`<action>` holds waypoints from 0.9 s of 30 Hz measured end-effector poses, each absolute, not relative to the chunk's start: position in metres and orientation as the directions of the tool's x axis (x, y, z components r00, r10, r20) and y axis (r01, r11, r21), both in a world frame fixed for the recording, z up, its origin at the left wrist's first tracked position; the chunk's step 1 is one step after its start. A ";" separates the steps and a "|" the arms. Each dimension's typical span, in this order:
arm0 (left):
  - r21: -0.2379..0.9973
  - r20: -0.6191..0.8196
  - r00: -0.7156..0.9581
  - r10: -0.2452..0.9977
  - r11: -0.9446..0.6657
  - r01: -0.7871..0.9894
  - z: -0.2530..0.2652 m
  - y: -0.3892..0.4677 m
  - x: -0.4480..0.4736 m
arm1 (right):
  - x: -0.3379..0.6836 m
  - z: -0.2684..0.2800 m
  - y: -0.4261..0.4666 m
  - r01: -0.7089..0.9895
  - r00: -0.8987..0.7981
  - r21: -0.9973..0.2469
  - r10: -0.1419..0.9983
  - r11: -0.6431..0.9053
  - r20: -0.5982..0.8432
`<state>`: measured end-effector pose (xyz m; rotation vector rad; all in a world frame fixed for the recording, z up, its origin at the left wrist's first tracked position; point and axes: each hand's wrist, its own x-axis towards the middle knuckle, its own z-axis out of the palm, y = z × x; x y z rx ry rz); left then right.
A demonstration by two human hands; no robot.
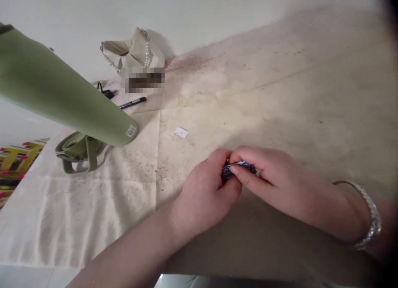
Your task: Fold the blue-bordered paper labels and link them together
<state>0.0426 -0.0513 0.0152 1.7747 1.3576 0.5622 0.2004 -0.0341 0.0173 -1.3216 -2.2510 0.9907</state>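
Blue-white packet point(244, 165), contents hidden, pinched by left fingers point(219, 156) and right fingers point(245, 176)

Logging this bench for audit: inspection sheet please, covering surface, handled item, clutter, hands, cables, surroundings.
Surface: pale cloth, creased, stained, speckled.
Handled item: small blue-and-white item, mostly covered; kind unclear.
Clutter: green bottle, green handled piece (probably a lid), paper slip, black pen, cream handbag.
Hands: left hand and right hand both grip the item; bracelet on right wrist.
Cables: apparent black cord beyond the bottle, partly hidden.
Surroundings: pale wall; multicoloured material at lower left.
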 end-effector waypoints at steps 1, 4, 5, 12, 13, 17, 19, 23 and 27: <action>0.810 -0.126 0.320 0.939 -0.089 0.580 0.015 -0.051 0.043 | 0.201 0.017 -0.034 0.614 -0.510 -0.718 0.859 0.328 -0.043; 0.803 -0.132 0.319 0.938 -0.087 0.589 0.016 -0.051 0.043 | 0.201 0.017 -0.034 0.607 -0.514 -0.721 0.857 0.333 -0.036; 0.803 -0.133 0.319 0.938 -0.087 0.590 0.016 -0.051 0.043 | 0.201 0.016 -0.034 0.610 -0.513 -0.720 0.858 0.331 -0.040; 0.800 -0.145 0.305 0.941 -0.070 0.596 0.016 -0.051 0.044 | 0.202 0.015 -0.034 0.621 -0.519 -0.708 0.853 0.337 -0.049; 0.801 -0.144 0.306 0.941 -0.071 0.594 0.015 -0.051 0.044 | 0.202 0.015 -0.034 0.623 -0.518 -0.705 0.854 0.338 -0.048; 0.798 -0.141 0.308 0.941 -0.076 0.598 0.015 -0.052 0.044 | 0.202 0.016 -0.033 0.621 -0.525 -0.704 0.850 0.345 -0.046; 0.794 -0.143 0.310 0.940 -0.078 0.602 0.016 -0.052 0.044 | 0.201 0.016 -0.033 0.619 -0.531 -0.702 0.846 0.352 -0.045; 0.775 -0.157 0.316 0.936 -0.081 0.627 0.017 -0.051 0.044 | 0.201 0.016 -0.034 0.622 -0.531 -0.700 0.846 0.351 -0.047; 0.756 -0.163 0.321 0.933 -0.091 0.648 0.017 -0.051 0.045 | 0.202 0.016 -0.034 0.623 -0.540 -0.697 0.840 0.354 -0.056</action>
